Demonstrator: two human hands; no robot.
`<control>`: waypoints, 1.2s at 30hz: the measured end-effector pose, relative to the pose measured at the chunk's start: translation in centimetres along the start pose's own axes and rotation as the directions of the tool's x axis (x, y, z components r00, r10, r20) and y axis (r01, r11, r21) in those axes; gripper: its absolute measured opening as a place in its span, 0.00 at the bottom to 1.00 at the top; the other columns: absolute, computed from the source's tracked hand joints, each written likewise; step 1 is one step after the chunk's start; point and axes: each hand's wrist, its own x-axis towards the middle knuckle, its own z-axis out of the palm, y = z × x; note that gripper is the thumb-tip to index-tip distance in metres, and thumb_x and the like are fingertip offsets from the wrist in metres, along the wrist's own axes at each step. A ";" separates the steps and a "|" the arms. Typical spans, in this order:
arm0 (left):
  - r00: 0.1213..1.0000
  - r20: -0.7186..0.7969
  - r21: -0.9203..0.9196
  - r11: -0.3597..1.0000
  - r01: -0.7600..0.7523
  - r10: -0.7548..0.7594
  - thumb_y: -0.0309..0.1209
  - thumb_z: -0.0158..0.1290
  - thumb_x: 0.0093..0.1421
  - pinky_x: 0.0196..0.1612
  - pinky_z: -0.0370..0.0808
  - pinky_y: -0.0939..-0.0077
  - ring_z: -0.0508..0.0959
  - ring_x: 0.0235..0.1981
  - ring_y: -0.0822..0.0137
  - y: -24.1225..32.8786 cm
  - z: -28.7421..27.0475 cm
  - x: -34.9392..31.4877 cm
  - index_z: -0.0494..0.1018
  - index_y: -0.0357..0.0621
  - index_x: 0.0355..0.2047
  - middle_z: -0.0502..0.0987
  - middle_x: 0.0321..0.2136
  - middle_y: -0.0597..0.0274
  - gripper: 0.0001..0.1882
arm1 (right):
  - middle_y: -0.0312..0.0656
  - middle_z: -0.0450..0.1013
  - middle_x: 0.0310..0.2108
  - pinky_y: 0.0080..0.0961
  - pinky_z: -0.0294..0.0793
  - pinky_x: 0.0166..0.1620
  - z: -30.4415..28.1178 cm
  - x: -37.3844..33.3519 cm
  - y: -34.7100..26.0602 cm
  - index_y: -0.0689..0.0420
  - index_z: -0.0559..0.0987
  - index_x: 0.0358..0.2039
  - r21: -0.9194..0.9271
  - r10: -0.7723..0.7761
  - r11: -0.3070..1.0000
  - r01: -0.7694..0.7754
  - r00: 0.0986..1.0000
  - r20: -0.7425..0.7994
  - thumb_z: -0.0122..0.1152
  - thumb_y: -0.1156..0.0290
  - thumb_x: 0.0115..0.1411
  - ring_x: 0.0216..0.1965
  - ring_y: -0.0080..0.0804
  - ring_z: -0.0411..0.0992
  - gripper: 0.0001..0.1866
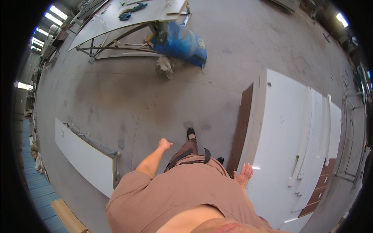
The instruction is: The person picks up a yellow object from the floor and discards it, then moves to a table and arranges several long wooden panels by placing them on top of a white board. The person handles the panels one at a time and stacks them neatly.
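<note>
Out ahead of my body, over the bare floor, my left hand is closed in a loose fist, and nothing shows in it. My right hand has its fingers apart and holds nothing. It is beside the near left edge of a stack of white panels; I cannot tell whether it touches them. Brown board edges show along the stack's left side. One black shoe is forward on the floor, and the other is partly hidden by my shirt.
A white-topped table on a metal frame, with dark gloves, stands at the far left. By it are a blue drum and a pale crumpled bundle. Another white panel on a frame is at my left.
</note>
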 end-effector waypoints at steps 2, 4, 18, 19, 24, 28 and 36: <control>0.998 0.062 -0.115 0.993 -0.025 0.033 0.35 0.59 0.56 0.51 0.76 0.58 0.80 0.47 0.45 0.5 -0.8 1.3 0.81 0.41 0.42 0.80 0.44 0.42 0.16 | 0.55 0.52 0.69 0.56 0.39 0.70 0.5 4.6 -2.9 0.62 0.61 0.65 0.059 -0.026 0.998 0.035 0.989 -0.143 0.60 0.56 0.61 0.71 0.54 0.45 0.37; 0.993 0.114 -0.209 0.978 -0.002 0.026 0.37 0.61 0.55 0.52 0.76 0.60 0.80 0.48 0.47 0.8 -2.6 3.6 0.81 0.41 0.44 0.80 0.45 0.46 0.18 | 0.57 0.58 0.65 0.53 0.48 0.68 2.4 9.7 -7.0 0.64 0.67 0.60 0.109 0.027 0.994 -0.022 0.998 -0.050 0.61 0.58 0.60 0.68 0.57 0.51 0.33; 0.992 -0.109 -0.606 0.787 -0.117 0.064 0.33 0.63 0.56 0.48 0.76 0.69 0.79 0.47 0.64 3.2 -8.9 14.4 0.74 0.36 0.54 0.80 0.47 0.50 0.26 | 0.48 0.51 0.71 0.34 0.49 0.70 7.2 31.1 -13.9 0.62 0.54 0.70 0.406 -0.084 0.700 -0.588 0.497 0.864 0.52 0.38 0.63 0.72 0.39 0.48 0.47; 0.999 -0.024 -0.627 0.778 -0.046 0.040 0.38 0.63 0.55 0.52 0.74 0.67 0.78 0.51 0.60 2.6 -8.6 14.2 0.75 0.37 0.53 0.79 0.50 0.50 0.28 | 0.48 0.51 0.71 0.34 0.49 0.70 7.3 33.1 -15.1 0.61 0.54 0.70 0.386 -0.082 0.703 -0.597 0.472 0.878 0.52 0.38 0.63 0.72 0.39 0.48 0.47; 0.921 0.300 -0.587 0.809 -0.026 0.248 0.52 0.64 0.52 0.59 0.70 0.63 0.70 0.61 0.55 0.1 -6.0 12.5 0.62 0.43 0.66 0.69 0.61 0.48 0.46 | 0.49 0.53 0.71 0.35 0.52 0.69 8.7 42.4 -19.9 0.62 0.56 0.69 0.176 -0.040 0.880 -0.441 0.301 0.953 0.51 0.38 0.63 0.71 0.42 0.51 0.47; 0.931 0.325 -0.761 0.630 0.154 0.164 0.47 0.62 0.52 0.62 0.68 0.64 0.68 0.63 0.54 -1.7 -5.0 12.8 0.45 0.46 0.72 0.56 0.68 0.46 0.54 | 0.52 0.61 0.66 0.35 0.57 0.68 10.9 47.0 -22.7 0.64 0.65 0.64 0.119 -0.083 0.975 -0.187 0.190 0.978 0.52 0.37 0.61 0.68 0.44 0.58 0.45; 0.973 0.129 -0.664 0.712 0.229 -0.193 0.44 0.55 0.54 0.55 0.73 0.62 0.78 0.52 0.52 -3.0 -11.0 19.3 0.80 0.41 0.46 0.80 0.48 0.49 0.24 | 0.55 0.73 0.55 0.35 0.67 0.61 18.5 55.2 -33.7 0.62 0.72 0.59 0.109 -0.209 0.962 0.249 0.423 0.882 0.58 0.44 0.59 0.59 0.48 0.70 0.38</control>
